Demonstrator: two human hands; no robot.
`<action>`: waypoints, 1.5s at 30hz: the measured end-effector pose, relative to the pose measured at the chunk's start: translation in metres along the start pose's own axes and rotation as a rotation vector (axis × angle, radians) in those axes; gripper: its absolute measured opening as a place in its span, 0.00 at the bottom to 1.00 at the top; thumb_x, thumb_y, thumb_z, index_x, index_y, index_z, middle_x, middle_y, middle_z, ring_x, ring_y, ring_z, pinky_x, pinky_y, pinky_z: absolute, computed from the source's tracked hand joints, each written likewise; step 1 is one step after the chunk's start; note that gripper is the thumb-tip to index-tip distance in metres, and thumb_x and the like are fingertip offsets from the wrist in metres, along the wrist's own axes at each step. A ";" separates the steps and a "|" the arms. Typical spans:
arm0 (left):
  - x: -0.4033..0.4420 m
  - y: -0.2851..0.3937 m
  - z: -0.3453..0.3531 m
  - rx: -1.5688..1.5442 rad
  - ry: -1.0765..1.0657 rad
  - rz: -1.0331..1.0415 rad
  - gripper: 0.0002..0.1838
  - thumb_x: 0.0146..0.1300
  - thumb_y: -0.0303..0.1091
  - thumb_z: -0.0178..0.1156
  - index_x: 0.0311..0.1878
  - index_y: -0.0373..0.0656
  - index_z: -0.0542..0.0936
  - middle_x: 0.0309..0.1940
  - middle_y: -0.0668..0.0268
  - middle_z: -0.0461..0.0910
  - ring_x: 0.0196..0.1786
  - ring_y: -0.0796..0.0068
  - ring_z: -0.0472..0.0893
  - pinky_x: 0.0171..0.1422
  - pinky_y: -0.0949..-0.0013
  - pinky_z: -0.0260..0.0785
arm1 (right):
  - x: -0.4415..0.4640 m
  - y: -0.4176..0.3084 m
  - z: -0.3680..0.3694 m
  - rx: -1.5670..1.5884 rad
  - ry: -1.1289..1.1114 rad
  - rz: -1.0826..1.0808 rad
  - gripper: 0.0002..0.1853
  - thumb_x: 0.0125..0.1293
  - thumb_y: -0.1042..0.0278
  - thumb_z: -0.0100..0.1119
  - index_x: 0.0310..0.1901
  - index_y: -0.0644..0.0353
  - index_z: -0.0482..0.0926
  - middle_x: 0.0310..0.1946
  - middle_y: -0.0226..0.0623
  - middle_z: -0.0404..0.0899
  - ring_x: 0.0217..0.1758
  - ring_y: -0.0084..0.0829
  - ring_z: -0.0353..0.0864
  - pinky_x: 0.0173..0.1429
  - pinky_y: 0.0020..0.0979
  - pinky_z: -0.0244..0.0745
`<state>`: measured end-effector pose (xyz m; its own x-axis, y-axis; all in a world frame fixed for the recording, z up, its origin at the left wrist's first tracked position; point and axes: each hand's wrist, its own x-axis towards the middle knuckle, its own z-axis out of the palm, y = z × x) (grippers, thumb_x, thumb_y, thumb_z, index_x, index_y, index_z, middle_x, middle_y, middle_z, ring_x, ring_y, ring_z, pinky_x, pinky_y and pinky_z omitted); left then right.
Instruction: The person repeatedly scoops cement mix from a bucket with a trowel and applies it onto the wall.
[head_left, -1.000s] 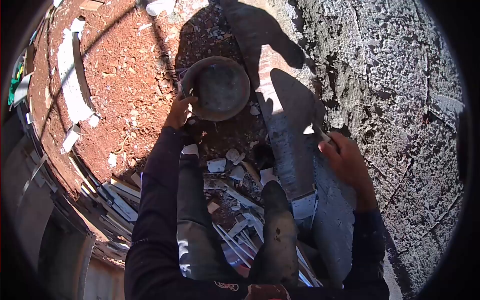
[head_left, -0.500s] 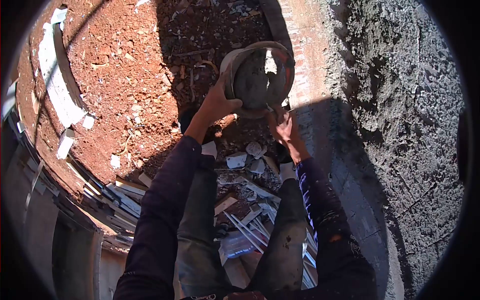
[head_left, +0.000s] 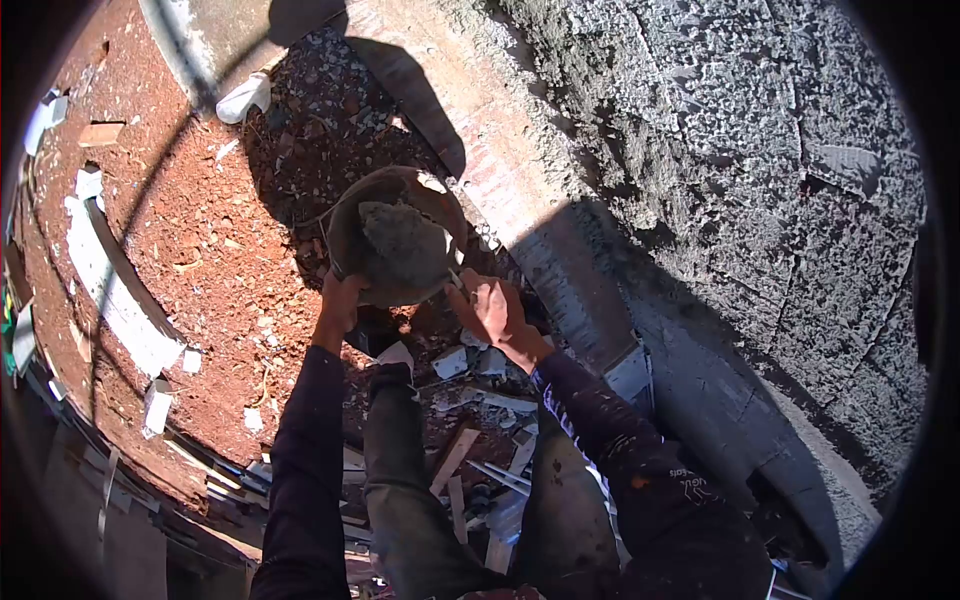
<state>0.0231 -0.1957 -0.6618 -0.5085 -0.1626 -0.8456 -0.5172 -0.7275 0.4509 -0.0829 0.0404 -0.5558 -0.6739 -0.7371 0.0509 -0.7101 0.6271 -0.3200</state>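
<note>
The grey, leaf-shaped metal trowel (head_left: 405,243) had been brought to the round, grey-brown bucket (head_left: 385,185). A second earlier its blade had been held over the pale concrete ledge (head_left: 490,150), well apart from the bucket; now the blade was laid inside it, its tip turned away from the body. Its handle was gripped near the bucket's rim by the closed fingers of the right hand (head_left: 492,312).

The near left side of the rim was clasped by the fingers of the left hand (head_left: 342,303), as it had been in both earlier views. The bucket was held in front of the knees, above the shaded, rubble-strewn ground and beside the ledge. Since the surroundings had also shifted in the view, how far the bucket itself had been moved could not be told.

With both hands drawn together, the work appeared to have been carried from the rough grey wall (head_left: 740,170) side into the bucket. Whether grey mix had been gathered on the blade could not be made out in the shadow.
</note>
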 end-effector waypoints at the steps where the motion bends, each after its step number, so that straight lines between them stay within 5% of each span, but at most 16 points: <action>1: -0.015 0.008 -0.009 0.021 0.012 0.004 0.20 0.51 0.20 0.56 0.51 0.36 0.76 0.40 0.62 0.80 0.38 0.69 0.82 0.42 0.65 0.78 | 0.007 -0.017 -0.017 0.265 -0.128 0.177 0.13 0.65 0.56 0.59 0.38 0.59 0.78 0.19 0.42 0.76 0.23 0.43 0.79 0.26 0.40 0.71; 5: -0.096 0.045 -0.034 0.075 0.106 0.053 0.18 0.54 0.24 0.57 0.51 0.37 0.77 0.42 0.63 0.81 0.41 0.69 0.82 0.47 0.65 0.77 | 0.062 -0.037 -0.108 1.023 -0.548 0.515 0.13 0.67 0.58 0.59 0.37 0.61 0.81 0.22 0.41 0.79 0.24 0.26 0.80 0.28 0.30 0.72; 6: -0.112 0.047 -0.043 0.081 0.151 0.075 0.17 0.55 0.25 0.57 0.50 0.37 0.78 0.42 0.63 0.81 0.42 0.69 0.82 0.47 0.65 0.77 | 0.075 -0.023 -0.128 1.270 -0.787 0.779 0.14 0.68 0.60 0.57 0.33 0.63 0.81 0.22 0.34 0.80 0.26 0.18 0.77 0.30 0.24 0.70; 8: -0.143 0.049 -0.081 0.319 0.046 0.219 0.21 0.53 0.26 0.60 0.53 0.37 0.75 0.40 0.65 0.80 0.42 0.69 0.81 0.47 0.65 0.77 | 0.087 0.035 -0.141 1.261 -0.724 0.597 0.15 0.69 0.59 0.57 0.34 0.63 0.81 0.23 0.30 0.78 0.24 0.18 0.76 0.30 0.22 0.69; 10: -0.165 0.052 -0.076 0.157 0.453 0.036 0.25 0.51 0.25 0.61 0.56 0.40 0.73 0.38 0.64 0.78 0.40 0.66 0.81 0.44 0.66 0.76 | 0.100 0.108 -0.169 1.288 -0.725 0.931 0.12 0.69 0.59 0.57 0.41 0.62 0.80 0.24 0.27 0.76 0.26 0.16 0.73 0.32 0.21 0.68; 11: -0.178 0.063 -0.074 0.212 0.532 0.012 0.26 0.50 0.24 0.61 0.56 0.40 0.72 0.39 0.62 0.78 0.39 0.65 0.81 0.43 0.64 0.77 | 0.090 0.142 -0.183 1.352 -0.376 0.853 0.15 0.69 0.58 0.57 0.48 0.60 0.77 0.29 0.25 0.76 0.29 0.16 0.73 0.33 0.20 0.69; 12: -0.186 0.071 -0.071 0.295 0.598 -0.066 0.25 0.49 0.23 0.61 0.55 0.40 0.73 0.39 0.61 0.77 0.38 0.65 0.81 0.43 0.64 0.77 | 0.082 0.179 -0.196 0.944 -0.253 0.783 0.20 0.69 0.53 0.59 0.50 0.62 0.78 0.34 0.28 0.80 0.34 0.17 0.77 0.34 0.20 0.73; 14: -0.202 0.076 -0.060 0.221 0.600 -0.013 0.24 0.48 0.22 0.60 0.52 0.40 0.73 0.38 0.60 0.76 0.37 0.66 0.80 0.40 0.64 0.78 | 0.104 0.166 -0.295 1.086 -0.206 0.908 0.23 0.69 0.49 0.59 0.50 0.63 0.77 0.28 0.27 0.79 0.25 0.15 0.75 0.29 0.20 0.71; 15: -0.212 0.070 -0.049 0.063 0.543 0.123 0.23 0.48 0.22 0.60 0.51 0.40 0.73 0.36 0.61 0.76 0.36 0.68 0.80 0.38 0.65 0.77 | 0.119 0.159 -0.346 0.743 -0.504 0.988 0.22 0.69 0.49 0.59 0.49 0.62 0.78 0.26 0.27 0.78 0.22 0.15 0.74 0.27 0.21 0.70; 19: -0.226 0.048 -0.034 -0.117 0.471 0.148 0.25 0.45 0.18 0.59 0.51 0.41 0.74 0.38 0.67 0.77 0.40 0.69 0.80 0.47 0.63 0.77 | 0.111 0.088 -0.417 0.391 -0.534 0.733 0.22 0.68 0.48 0.59 0.41 0.65 0.78 0.20 0.31 0.75 0.19 0.20 0.72 0.26 0.25 0.69; 22: -0.246 0.080 0.043 0.002 0.479 0.137 0.22 0.45 0.19 0.61 0.48 0.41 0.77 0.37 0.68 0.78 0.38 0.74 0.79 0.45 0.66 0.73 | 0.116 0.050 -0.385 0.099 -0.574 0.104 0.16 0.68 0.58 0.56 0.37 0.66 0.78 0.25 0.44 0.79 0.27 0.37 0.82 0.29 0.35 0.74; 26: -0.264 0.123 0.130 0.169 0.302 0.126 0.28 0.50 0.22 0.58 0.59 0.36 0.73 0.48 0.60 0.79 0.46 0.69 0.80 0.48 0.67 0.76 | 0.127 0.020 -0.296 -0.311 -0.693 -0.066 0.08 0.61 0.63 0.59 0.33 0.59 0.79 0.28 0.48 0.80 0.30 0.48 0.83 0.35 0.43 0.79; 30: -0.236 0.119 0.155 0.360 0.257 0.353 0.29 0.50 0.24 0.58 0.60 0.34 0.71 0.49 0.58 0.79 0.49 0.68 0.80 0.52 0.67 0.73 | 0.111 0.012 -0.246 0.003 -0.929 -0.016 0.15 0.58 0.60 0.59 0.39 0.64 0.79 0.27 0.48 0.82 0.30 0.52 0.83 0.36 0.44 0.78; 34: -0.247 0.163 0.162 0.288 0.135 0.322 0.32 0.51 0.24 0.57 0.64 0.34 0.68 0.52 0.55 0.79 0.52 0.67 0.79 0.56 0.67 0.72 | 0.086 -0.013 -0.268 0.306 -0.584 0.224 0.14 0.63 0.58 0.59 0.41 0.61 0.79 0.28 0.50 0.82 0.32 0.54 0.82 0.33 0.47 0.76; 39: -0.238 0.200 0.153 0.201 0.107 0.354 0.30 0.50 0.22 0.57 0.61 0.36 0.70 0.48 0.60 0.79 0.48 0.70 0.79 0.50 0.67 0.73 | 0.087 -0.056 -0.283 0.287 -0.362 0.377 0.16 0.66 0.57 0.58 0.47 0.61 0.75 0.26 0.51 0.81 0.31 0.56 0.81 0.32 0.49 0.74; 45: -0.223 0.226 0.117 0.125 0.101 0.294 0.29 0.48 0.20 0.56 0.59 0.35 0.72 0.45 0.61 0.80 0.42 0.70 0.79 0.46 0.68 0.73 | 0.137 -0.076 -0.271 0.150 -0.488 0.395 0.16 0.70 0.56 0.52 0.45 0.63 0.75 0.25 0.52 0.80 0.32 0.56 0.82 0.35 0.51 0.74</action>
<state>-0.0614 -0.2461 -0.3377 -0.5810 -0.4229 -0.6954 -0.4422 -0.5533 0.7060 -0.1769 -0.0402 -0.2680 -0.6830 -0.5102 -0.5227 -0.3677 0.8585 -0.3575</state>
